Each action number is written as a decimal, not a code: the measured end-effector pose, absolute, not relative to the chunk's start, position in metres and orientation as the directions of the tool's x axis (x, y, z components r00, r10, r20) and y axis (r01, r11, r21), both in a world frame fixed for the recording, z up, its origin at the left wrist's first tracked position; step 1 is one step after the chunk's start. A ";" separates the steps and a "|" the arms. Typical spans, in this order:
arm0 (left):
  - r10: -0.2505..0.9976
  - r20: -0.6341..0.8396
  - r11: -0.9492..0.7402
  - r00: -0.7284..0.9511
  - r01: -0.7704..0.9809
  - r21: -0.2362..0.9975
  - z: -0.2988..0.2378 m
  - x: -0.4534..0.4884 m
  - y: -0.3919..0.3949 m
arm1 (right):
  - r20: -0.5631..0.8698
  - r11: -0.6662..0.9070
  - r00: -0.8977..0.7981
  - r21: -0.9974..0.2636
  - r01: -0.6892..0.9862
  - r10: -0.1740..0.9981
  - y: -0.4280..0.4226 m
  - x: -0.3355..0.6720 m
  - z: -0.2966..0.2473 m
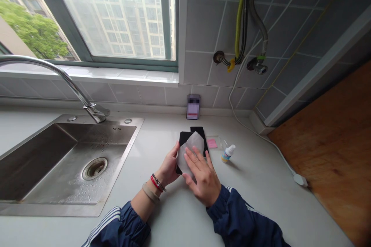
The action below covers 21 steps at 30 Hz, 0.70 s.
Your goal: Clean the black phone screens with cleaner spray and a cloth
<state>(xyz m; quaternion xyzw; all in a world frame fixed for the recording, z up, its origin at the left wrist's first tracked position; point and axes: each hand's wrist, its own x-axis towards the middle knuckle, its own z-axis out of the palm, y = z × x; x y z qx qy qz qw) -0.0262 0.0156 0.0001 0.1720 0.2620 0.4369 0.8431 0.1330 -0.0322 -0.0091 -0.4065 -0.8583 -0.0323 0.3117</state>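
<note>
Two dark blue sleeves with white stripes come in from the near edge, and both hands meet over the pale counter [261,185], a little right of the sink [58,210]. The left hand [169,168], with bracelets at the wrist, curls around the left edge of a flat black phone [183,139] and clasps it. The right hand [203,177] lies flat with its fingers straight and slightly fanned, pressing a white cloth [189,148] onto the phone's face. The cloth covers most of the glossy black slab, leaving only the far left corner and a strip of the near edge showing. The phone lies flat on the counter, its long axis running away from the person towards the tiled wall and leaning slightly right.

Just behind it, touching or nearly so, lies a second black slab [198,129]. To the right sit a pink note [211,143] and a small white dropper bottle [228,153]. Farther back, a small card [193,107] leans against the wall, and the faucet [58,75] arcs over the sink below the window [116,15].
</note>
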 end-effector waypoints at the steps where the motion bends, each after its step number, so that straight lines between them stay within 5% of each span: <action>1: 0.825 -0.283 0.559 0.490 -0.628 0.541 -0.002 -0.024 0.015 | 0.539 0.638 -0.464 -0.190 0.746 0.703 -0.030 0.134 -0.012; 11: 0.819 -0.081 0.421 0.568 -0.499 0.757 -0.006 -0.004 -0.004 | 0.648 0.588 -0.294 -0.297 0.752 0.703 -0.014 0.150 -0.014; 16: 0.859 0.065 0.116 0.508 -0.316 0.941 0.002 -0.005 -0.004 | 0.702 0.648 -0.228 -0.415 0.638 0.674 -0.014 0.153 -0.004; 21: 0.862 0.150 -0.063 0.485 -0.191 0.980 0.001 -0.005 -0.005 | 0.744 0.726 -0.261 -0.406 0.554 0.615 -0.020 0.152 -0.002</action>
